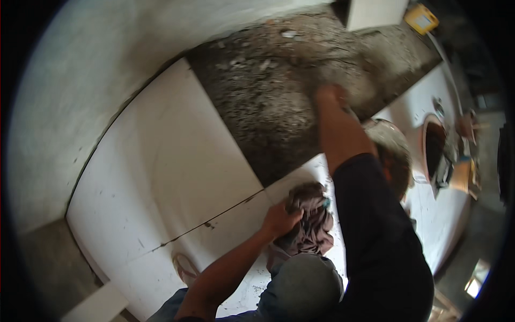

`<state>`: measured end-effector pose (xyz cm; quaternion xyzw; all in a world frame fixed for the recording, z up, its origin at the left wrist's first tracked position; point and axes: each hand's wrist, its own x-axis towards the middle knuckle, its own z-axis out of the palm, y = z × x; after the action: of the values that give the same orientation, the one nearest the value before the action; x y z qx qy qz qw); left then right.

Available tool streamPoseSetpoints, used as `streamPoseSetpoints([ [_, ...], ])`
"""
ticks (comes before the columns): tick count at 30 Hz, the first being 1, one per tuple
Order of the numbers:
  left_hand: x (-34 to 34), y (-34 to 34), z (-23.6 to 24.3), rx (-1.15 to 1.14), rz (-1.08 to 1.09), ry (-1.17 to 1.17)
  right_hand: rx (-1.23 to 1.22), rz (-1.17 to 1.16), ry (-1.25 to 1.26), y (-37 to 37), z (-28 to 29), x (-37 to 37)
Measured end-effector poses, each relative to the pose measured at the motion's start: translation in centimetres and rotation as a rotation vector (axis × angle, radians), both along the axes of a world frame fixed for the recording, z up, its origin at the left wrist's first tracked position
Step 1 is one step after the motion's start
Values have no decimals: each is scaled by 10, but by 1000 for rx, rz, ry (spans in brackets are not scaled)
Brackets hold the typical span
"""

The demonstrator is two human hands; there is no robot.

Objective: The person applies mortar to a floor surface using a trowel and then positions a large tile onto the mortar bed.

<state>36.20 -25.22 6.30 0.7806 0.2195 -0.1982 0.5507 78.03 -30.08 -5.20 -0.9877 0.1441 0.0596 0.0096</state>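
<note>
My left hand (281, 219) is closed around a crumpled brown rag (312, 225), held above the white tiles by my knee. My right arm reaches forward over a patch of rough, rubble-strewn ground (257, 102). My right hand (331, 97) is at its end, smeared by motion, so its fingers and anything in them cannot be made out. Large white floor tiles (166, 155) border the rough ground on the left and near sides. A round container (389, 134) with grey material on it stands just right of my right forearm, partly hidden by it.
A bare plaster wall (86, 91) runs along the left. On the right stand a reddish-brown bucket (431, 145) and several small items. A yellow jug (421, 19) and a pale upright panel (375, 13) are at the far right. My sandalled foot (185, 268) rests on the tiles.
</note>
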Motion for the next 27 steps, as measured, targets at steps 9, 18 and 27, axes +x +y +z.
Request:
streamPoseSetpoints([
  [9,-157,33,-2,-121,-54,349,-215,249,509,-21,38,-3],
  [18,-193,65,11,-86,-298,377,157,533,249,-8,124,-272],
  [27,-361,226,38,214,-801,616,-186,889,568,-50,168,-300],
])
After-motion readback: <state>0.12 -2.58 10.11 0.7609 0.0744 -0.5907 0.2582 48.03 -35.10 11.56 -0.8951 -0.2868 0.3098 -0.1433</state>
